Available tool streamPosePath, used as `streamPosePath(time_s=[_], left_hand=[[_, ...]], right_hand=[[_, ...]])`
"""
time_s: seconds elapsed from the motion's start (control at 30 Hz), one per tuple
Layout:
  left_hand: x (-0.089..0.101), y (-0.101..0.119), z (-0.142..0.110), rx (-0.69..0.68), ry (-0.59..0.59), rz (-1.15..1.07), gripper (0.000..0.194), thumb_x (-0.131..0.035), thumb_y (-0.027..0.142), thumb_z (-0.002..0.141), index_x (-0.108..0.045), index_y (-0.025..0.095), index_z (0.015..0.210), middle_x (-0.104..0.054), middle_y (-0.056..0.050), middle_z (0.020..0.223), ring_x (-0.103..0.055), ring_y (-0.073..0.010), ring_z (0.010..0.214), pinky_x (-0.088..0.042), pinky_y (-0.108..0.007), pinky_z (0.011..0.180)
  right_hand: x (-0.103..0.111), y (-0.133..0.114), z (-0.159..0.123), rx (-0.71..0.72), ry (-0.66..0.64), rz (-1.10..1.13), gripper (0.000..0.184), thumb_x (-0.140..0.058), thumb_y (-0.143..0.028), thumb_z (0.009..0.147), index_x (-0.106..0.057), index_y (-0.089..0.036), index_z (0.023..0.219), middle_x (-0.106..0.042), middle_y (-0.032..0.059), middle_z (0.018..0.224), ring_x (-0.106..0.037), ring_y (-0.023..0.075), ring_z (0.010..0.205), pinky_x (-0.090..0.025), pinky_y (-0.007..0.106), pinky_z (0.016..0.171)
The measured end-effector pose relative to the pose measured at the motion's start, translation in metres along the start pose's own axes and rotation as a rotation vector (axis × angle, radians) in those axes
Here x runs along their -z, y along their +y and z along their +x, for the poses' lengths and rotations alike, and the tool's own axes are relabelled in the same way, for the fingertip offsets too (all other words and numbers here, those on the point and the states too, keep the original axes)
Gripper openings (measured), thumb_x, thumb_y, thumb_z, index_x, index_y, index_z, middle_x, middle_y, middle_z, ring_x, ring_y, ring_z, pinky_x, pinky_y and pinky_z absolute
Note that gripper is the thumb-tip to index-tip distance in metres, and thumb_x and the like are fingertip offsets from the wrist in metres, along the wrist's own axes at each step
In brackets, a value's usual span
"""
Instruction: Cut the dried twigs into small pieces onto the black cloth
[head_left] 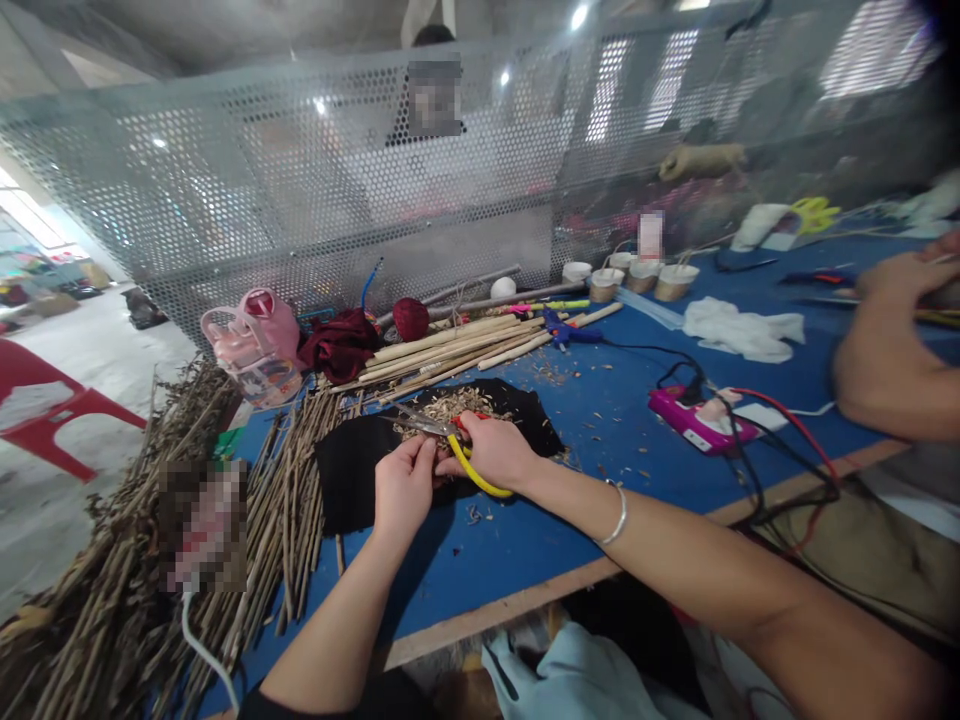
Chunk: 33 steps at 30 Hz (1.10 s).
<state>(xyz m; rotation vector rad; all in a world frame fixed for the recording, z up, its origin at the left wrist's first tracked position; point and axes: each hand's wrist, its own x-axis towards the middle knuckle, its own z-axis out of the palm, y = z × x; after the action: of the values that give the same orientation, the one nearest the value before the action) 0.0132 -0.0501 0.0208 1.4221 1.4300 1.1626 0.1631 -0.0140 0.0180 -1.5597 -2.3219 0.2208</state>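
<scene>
In the head view my right hand (491,455) grips a pair of scissors (480,480) with yellow loop handles. Their metal blades point left and are parted, above a black cloth (349,470). My left hand (405,485) is just left of the handles, thumb and fingers pinched together. Whatever sits in that pinch is too small or hidden to make out. Under and behind the blades lies a heap of short dry cut pieces (469,402) on the cloth. A bundle of thin dry stems (289,500) lies on the left, next to the cloth.
Pale peeled sticks (450,350), a blue glue gun (566,332) and a dark red yarn ball (411,319) lie behind the cloth. A purple power strip (701,420) with cables is at right. A co-worker's arm (892,350) rests at the far right. A perforated metal screen (300,180) stands behind.
</scene>
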Motion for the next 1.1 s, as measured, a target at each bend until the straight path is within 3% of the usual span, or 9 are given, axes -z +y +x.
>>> streamPosePath(time_s=[0.2,0.43,0.63,0.8,1.1], left_hand=[[0.0015,0.0016,0.0015,0.044,0.029,-0.01,0.034,-0.052,0.045,0.075,-0.067,0.016,0.083,-0.064,-0.002,0.066,-0.054,-0.0122,0.051,-0.044,-0.021,0.046],[0.0016,0.0036,0.0034,0.057,0.095,-0.05,0.032,-0.058,0.044,0.071,-0.066,0.014,0.071,-0.061,-0.001,0.058,-0.051,-0.0104,0.048,-0.04,-0.019,0.043],[-0.0006,0.0063,0.0016,-0.002,0.108,0.008,0.03,-0.059,0.041,0.071,-0.07,0.012,0.073,-0.067,-0.005,0.067,-0.057,-0.0138,0.059,-0.043,-0.021,0.054],[-0.001,0.0048,0.0014,0.035,0.105,0.035,0.032,-0.059,0.042,0.071,-0.07,0.013,0.078,-0.064,-0.002,0.06,-0.05,-0.0104,0.048,-0.038,-0.019,0.046],[0.0004,0.0021,0.0033,0.082,0.114,-0.043,0.036,-0.061,0.045,0.068,-0.069,0.013,0.082,-0.06,0.0,0.056,-0.045,-0.008,0.044,-0.037,-0.018,0.041]], right_hand=[[-0.0032,0.0018,0.0027,-0.013,-0.018,0.052,0.054,-0.047,-0.073,0.067,-0.049,-0.021,0.08,-0.063,0.004,0.07,-0.062,0.0203,0.065,-0.031,0.025,0.053],[0.0008,0.0032,0.0018,0.035,0.001,0.051,0.063,-0.055,-0.073,0.06,-0.048,-0.018,0.091,-0.063,0.0068,0.079,-0.062,0.0223,0.072,-0.035,0.027,0.058],[0.0016,0.0005,0.0006,0.126,0.041,0.096,0.066,-0.057,-0.073,0.057,-0.046,-0.016,0.091,-0.06,0.0097,0.084,-0.06,0.0235,0.08,-0.039,0.03,0.067],[0.0,-0.0004,-0.0014,0.052,-0.029,0.089,0.063,-0.048,-0.074,0.065,-0.045,-0.017,0.093,-0.062,0.0075,0.079,-0.062,0.0228,0.072,-0.035,0.027,0.058],[-0.0041,0.0017,0.0007,-0.016,-0.067,0.066,0.057,-0.049,-0.074,0.065,-0.051,-0.02,0.084,-0.063,0.0046,0.073,-0.06,0.0192,0.066,-0.028,0.024,0.052]])
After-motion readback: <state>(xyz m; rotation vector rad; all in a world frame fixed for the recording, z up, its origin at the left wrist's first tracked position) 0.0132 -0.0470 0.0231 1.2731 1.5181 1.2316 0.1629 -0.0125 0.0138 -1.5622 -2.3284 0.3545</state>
